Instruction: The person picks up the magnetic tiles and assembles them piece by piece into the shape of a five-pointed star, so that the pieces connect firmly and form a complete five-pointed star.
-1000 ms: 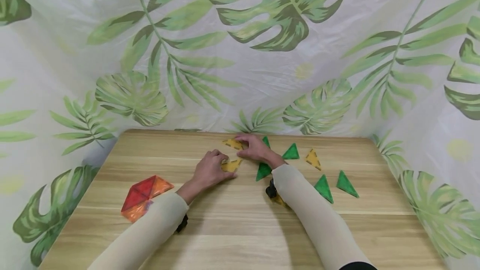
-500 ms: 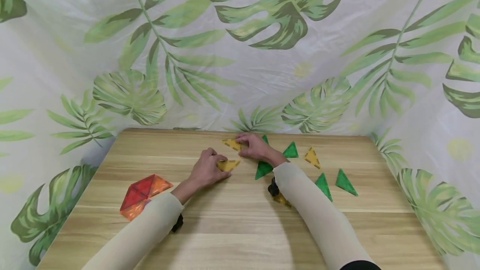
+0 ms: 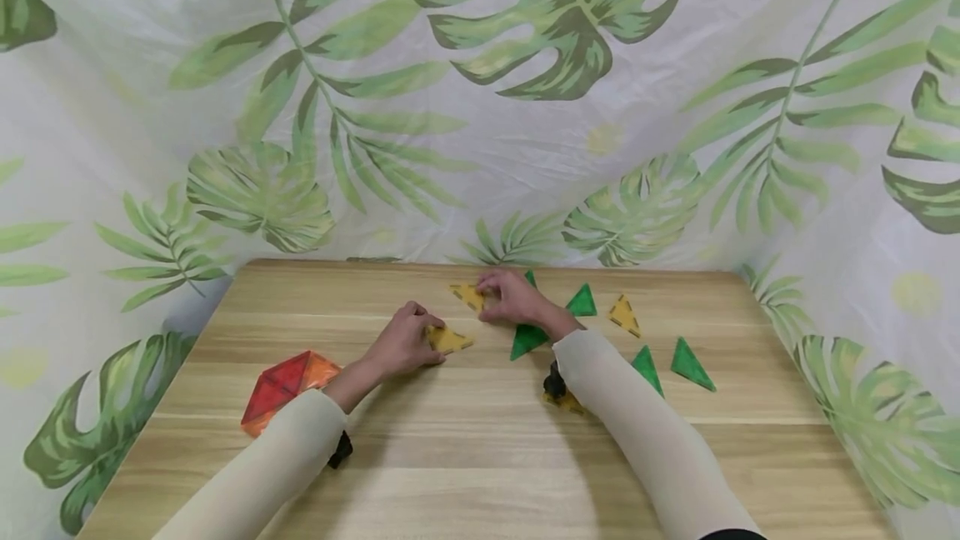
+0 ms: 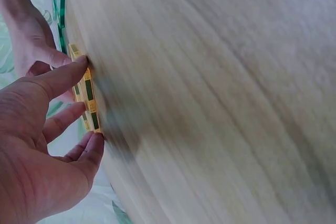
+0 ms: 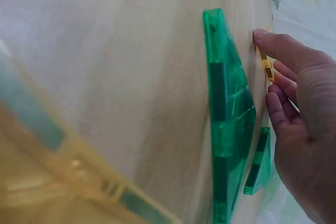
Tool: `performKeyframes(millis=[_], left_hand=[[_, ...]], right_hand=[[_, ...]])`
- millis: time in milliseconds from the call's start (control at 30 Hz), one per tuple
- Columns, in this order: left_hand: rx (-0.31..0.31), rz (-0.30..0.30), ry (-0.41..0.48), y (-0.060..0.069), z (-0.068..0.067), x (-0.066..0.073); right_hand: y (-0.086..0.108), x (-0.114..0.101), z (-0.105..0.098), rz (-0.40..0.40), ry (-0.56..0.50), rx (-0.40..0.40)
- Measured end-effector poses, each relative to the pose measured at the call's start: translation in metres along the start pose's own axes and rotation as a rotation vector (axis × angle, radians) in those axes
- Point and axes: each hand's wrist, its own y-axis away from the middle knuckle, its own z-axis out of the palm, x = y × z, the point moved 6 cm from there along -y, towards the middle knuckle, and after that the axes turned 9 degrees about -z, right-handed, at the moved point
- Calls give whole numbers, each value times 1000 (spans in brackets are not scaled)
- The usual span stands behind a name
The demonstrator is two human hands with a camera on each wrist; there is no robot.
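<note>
My left hand (image 3: pixel 401 346) grips a yellow triangular magnetic tile (image 3: pixel 452 341) at its left side, thumb at the near edge and fingers at the far one. In the left wrist view, thumb and fingertips touch the edges of this tile (image 4: pixel 89 90), close to the tabletop. Farther back, my right hand (image 3: pixel 516 297) holds a second yellow triangular tile (image 3: pixel 467 296) by its right side; the right wrist view shows that tile (image 5: pixel 263 61) between thumb and fingers. The two yellow tiles lie apart. Green triangular tiles (image 3: pixel 528 342) sit beside and partly beneath the right wrist.
At the left, joined red and orange tiles (image 3: pixel 277 390) are partly covered by the left sleeve. More green tiles (image 3: pixel 692 365) and a yellow tile (image 3: pixel 624 315) lie at the right. Another yellow tile (image 3: pixel 566 403) shows beside the right wrist camera. A leaf-print cloth (image 3: pixel 480 107) hangs behind the table.
My left hand has drawn its yellow tile leftward and slightly nearer, widening the gap between the two. The tile at my right hand has turned a little while that hand shifted slightly right.
</note>
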Motion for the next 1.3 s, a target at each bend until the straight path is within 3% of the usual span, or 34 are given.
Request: performKeyframes(millis=[133, 267, 467, 667, 800, 1100, 1300], left_hand=[[-10, -13, 4, 0, 0, -3], [0, 11, 7, 1, -4, -4], [-6, 89, 9, -2, -9, -9], [-26, 210, 11, -3, -13, -16], [-69, 265, 26, -2, -15, -21], [-187, 372, 88, 3, -22, -25], [-227, 395, 84, 2, -22, -29]], right_hand=[[4, 0, 1, -11, 29, 19], [7, -2, 0, -37, 50, 38], [14, -9, 1, -73, 32, 48], [22, -17, 4, -88, 24, 66], [28, -29, 6, -107, 0, 83], [48, -57, 12, -69, 21, 105], [60, -72, 20, -45, 69, 128]])
